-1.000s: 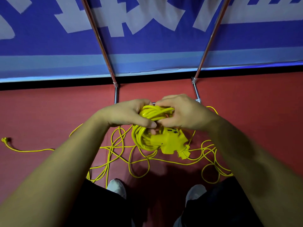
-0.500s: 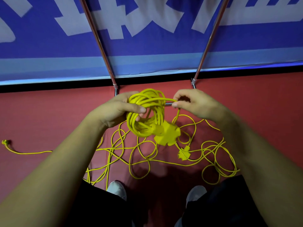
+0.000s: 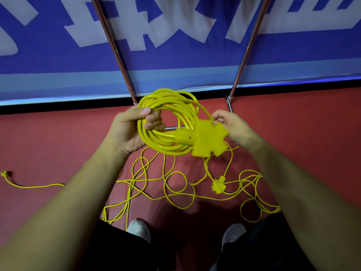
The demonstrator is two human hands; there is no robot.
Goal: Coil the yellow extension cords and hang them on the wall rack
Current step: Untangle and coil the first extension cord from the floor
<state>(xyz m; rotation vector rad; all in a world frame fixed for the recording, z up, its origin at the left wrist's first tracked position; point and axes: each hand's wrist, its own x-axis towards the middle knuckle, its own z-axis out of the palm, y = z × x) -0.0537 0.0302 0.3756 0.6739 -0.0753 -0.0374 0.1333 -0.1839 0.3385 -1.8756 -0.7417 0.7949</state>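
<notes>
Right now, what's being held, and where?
Left hand grips the coiled yellow extension cord by its loops; right hand pinches its strand beside the yellow star-shaped socket block.

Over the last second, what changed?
Left hand lifted the coiled yellow extension cord higher, gripping it; right hand slid off the coil and now pinches a strand by the star-shaped yellow socket block. Loose yellow cord on the red floor stayed put.

Person, head view. Left forearm [image 3: 68,202] at 8 o'clock and right forearm [image 3: 302,192] at 4 o'clock are bare to the left hand [image 3: 129,130] and right hand [image 3: 234,128]. At 6 o'clock, dark legwear [image 3: 117,249] covers both legs. Between them sit two rounded toes, left shoe [image 3: 139,230] and right shoe [image 3: 233,234], both pale grey-white.
</notes>
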